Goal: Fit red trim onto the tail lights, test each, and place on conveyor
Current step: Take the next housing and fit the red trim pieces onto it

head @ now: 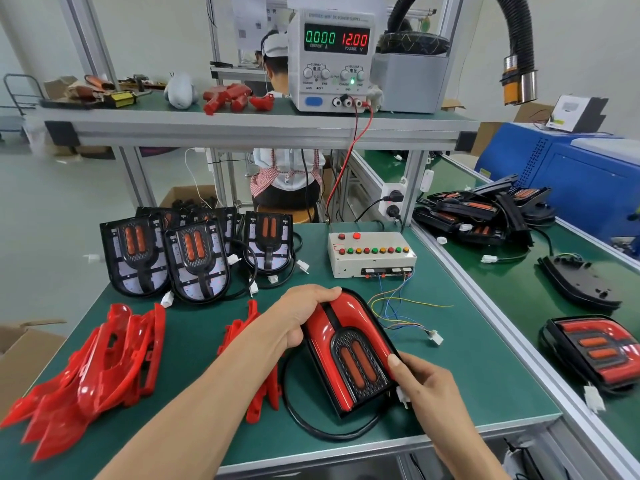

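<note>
Gripping tail light (349,348) btwn left hand (304,320) & right hand (419,386).

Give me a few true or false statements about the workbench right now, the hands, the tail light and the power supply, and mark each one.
1. Both hands hold the red-trimmed black tail light. True: left hand at its top, right hand at its lower edge.
2. The white bench power supply reads 5.00 volts. False: 12.00 volts, 0.000 amps.
3. Loose red plastic trim pieces lie left of the hands. True.
4. The untrimmed black tail lights sit on the conveyor. False: they stand on the green bench mat.
</note>
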`<state>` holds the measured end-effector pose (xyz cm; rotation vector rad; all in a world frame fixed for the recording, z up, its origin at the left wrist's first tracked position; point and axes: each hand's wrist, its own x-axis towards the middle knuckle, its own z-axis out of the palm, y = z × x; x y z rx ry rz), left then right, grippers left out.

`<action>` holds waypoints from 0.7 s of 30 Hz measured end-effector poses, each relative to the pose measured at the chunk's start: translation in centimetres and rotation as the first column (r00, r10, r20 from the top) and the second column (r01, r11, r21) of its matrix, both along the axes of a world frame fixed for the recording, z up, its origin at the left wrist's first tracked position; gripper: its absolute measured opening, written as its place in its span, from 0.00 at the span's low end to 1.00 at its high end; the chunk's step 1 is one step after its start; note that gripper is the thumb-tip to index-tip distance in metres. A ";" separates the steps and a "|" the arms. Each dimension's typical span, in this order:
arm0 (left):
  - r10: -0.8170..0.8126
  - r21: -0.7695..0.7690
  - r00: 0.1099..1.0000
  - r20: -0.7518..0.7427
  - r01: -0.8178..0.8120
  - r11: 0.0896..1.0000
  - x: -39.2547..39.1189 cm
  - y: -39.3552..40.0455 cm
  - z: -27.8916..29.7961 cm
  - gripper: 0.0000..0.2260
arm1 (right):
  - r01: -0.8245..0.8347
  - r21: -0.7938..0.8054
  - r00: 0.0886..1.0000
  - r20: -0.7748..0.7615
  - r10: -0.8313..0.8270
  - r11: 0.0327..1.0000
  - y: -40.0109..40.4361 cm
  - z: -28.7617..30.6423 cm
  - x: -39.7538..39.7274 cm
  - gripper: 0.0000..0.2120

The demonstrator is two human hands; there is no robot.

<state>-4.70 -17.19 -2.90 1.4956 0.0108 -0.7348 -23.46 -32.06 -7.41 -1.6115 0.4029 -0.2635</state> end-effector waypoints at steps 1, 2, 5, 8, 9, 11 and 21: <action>-0.003 0.001 1.000 0.001 0.003 1.000 0.0 0.0 0.0 0.05 | -0.011 0.005 1.000 0.005 0.011 1.000 0.0 0.0 0.0 0.09; -0.008 0.002 1.000 0.003 0.008 1.000 0.1 -0.1 0.0 0.05 | -0.026 0.009 1.000 0.009 0.025 1.000 0.1 -0.1 0.0 0.09; -0.019 0.011 1.000 0.008 0.019 1.000 0.1 -0.3 0.1 0.05 | -0.063 -0.001 0.998 -0.007 0.063 0.998 0.0 -0.3 0.1 0.11; -0.010 0.018 1.000 0.012 0.010 1.000 0.1 -0.3 0.1 0.06 | -0.082 -0.065 0.996 -0.026 0.081 0.994 -0.1 -0.2 0.2 0.11; -0.006 0.021 1.000 0.017 0.006 1.000 0.1 -0.3 0.0 0.07 | -0.084 -0.106 0.996 -0.039 0.081 0.991 -0.3 -0.3 0.3 0.11; -0.004 0.027 1.000 0.028 0.003 1.000 0.0 -0.3 -0.1 0.07 | -0.076 -0.187 0.995 -0.078 0.062 0.979 -0.4 -0.7 0.6 0.14; -0.034 0.019 0.994 0.101 0.033 0.999 -0.1 -0.5 0.2 0.07 | -0.072 -0.107 0.997 -0.014 0.071 0.992 0.1 0.4 2.6 0.16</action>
